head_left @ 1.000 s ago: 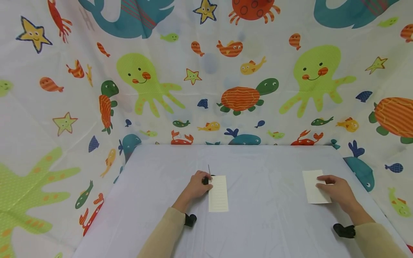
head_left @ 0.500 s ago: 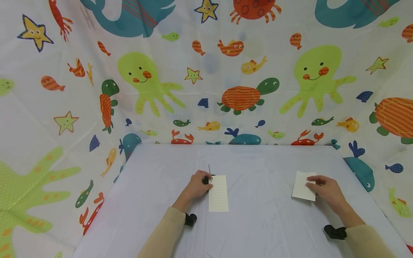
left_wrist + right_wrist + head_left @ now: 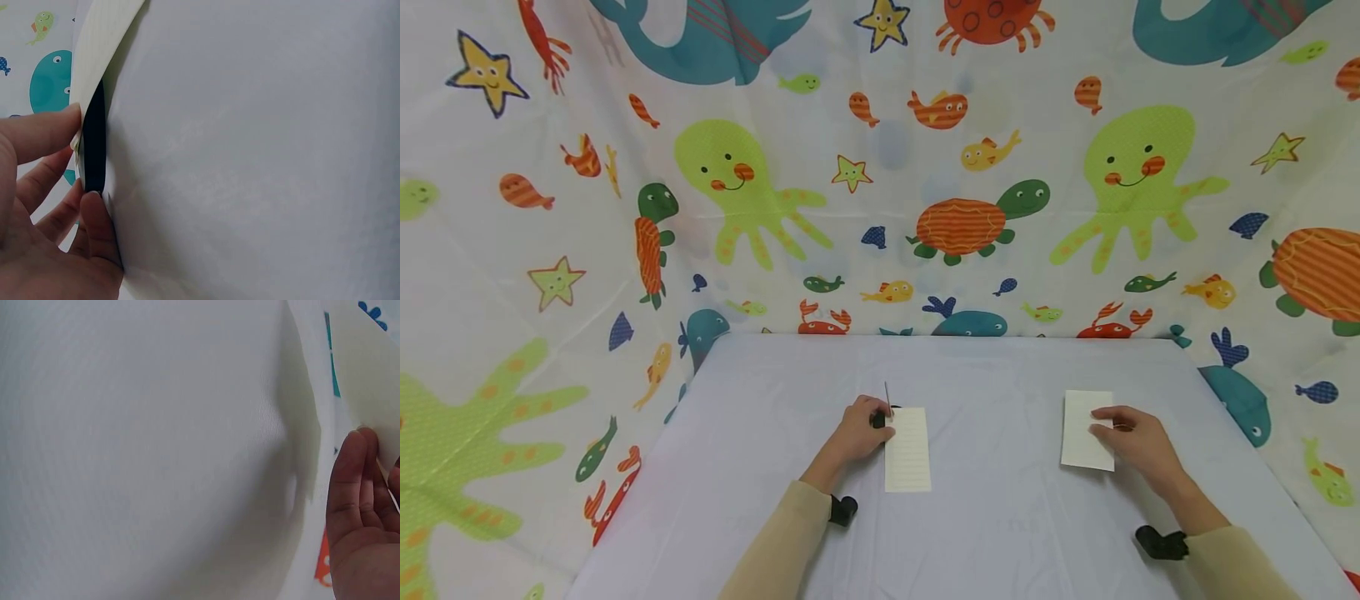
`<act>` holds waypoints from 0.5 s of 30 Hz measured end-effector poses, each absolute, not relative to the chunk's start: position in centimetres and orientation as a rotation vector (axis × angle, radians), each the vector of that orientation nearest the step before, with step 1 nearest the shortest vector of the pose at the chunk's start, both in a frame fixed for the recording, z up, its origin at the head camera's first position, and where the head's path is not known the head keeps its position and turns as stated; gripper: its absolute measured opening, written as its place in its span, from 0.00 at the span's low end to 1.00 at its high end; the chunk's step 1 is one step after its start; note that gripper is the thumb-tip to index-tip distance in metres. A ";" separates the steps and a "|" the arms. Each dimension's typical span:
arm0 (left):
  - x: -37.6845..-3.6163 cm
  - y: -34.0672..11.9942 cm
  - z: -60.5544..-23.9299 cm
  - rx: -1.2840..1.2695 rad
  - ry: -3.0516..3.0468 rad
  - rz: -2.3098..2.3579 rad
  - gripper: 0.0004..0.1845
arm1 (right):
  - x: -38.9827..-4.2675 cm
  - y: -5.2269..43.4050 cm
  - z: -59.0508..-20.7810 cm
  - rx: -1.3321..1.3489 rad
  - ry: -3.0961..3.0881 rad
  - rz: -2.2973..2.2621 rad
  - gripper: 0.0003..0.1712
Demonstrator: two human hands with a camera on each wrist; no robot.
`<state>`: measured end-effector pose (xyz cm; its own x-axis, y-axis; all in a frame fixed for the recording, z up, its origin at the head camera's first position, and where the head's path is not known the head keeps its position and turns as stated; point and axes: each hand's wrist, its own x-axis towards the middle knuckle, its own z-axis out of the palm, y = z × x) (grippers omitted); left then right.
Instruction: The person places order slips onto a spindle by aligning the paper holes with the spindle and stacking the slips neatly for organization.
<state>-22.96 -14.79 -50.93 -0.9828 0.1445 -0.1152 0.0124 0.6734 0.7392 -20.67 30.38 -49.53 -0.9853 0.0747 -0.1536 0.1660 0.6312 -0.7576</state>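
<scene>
A lined cream sheet lies at mid-table. At its upper left edge my left hand pinches it between thumb and fingers. In the left wrist view a flat black piece runs under the lifted sheet, right at the fingertips. A thin dark prong stands up beside this hand; what the black piece is, I cannot tell. On the right, my right hand pinches a blank cream sheet by its right edge. That sheet rises from the fingers in the right wrist view, where the hand is partly cut off.
White cloth covers the table. Behind and beside it hangs a curtain printed with sea animals. Each wrist wears a black camera mount, below beige sleeves.
My right hand has moved left across the table with the blank sheet, toward the lined one. The left hand and the lined sheet have stayed in place.
</scene>
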 end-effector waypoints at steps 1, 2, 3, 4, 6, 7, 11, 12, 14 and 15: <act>-23.0 -14.8 -51.0 0.126 2.719 1.200 0.11 | -20.6 30.2 -49.5 0.201 2.743 -1.288 0.31; -23.0 -14.8 -51.0 0.122 2.715 1.204 0.11 | -20.6 29.9 -49.6 0.200 2.746 -1.289 0.31; -22.9 -14.7 -51.0 0.121 2.714 1.205 0.11 | -20.6 29.6 -49.6 0.198 2.746 -1.294 0.30; -22.9 -14.7 -51.1 0.120 2.711 1.204 0.11 | -20.6 29.4 -49.6 0.193 2.747 -1.300 0.30; -22.9 -14.7 -51.1 0.121 2.713 1.204 0.11 | -20.5 28.9 -49.6 0.175 2.750 -1.313 0.29; -23.0 -14.7 -51.1 0.121 2.712 1.203 0.11 | -20.5 28.6 -49.6 0.164 2.752 -1.318 0.28; -23.0 -14.8 -51.1 0.122 2.714 1.198 0.12 | -20.3 27.6 -49.5 0.121 2.744 -1.337 0.27; -23.1 -14.8 -51.1 0.123 2.714 1.196 0.12 | -20.2 27.4 -49.4 0.115 2.740 -1.338 0.27; -23.1 -14.9 -51.1 0.129 2.715 1.187 0.12 | -20.1 26.9 -49.4 0.108 2.730 -1.345 0.27; -23.1 -14.9 -51.1 0.134 2.718 1.184 0.12 | -20.1 26.6 -49.4 0.103 2.725 -1.350 0.27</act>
<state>-23.14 -14.89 -51.09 -0.9808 0.1514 -0.1228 0.0132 0.6800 0.7331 -20.11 26.62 -49.41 -0.9929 0.0166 -0.1180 0.1039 0.6052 -0.7893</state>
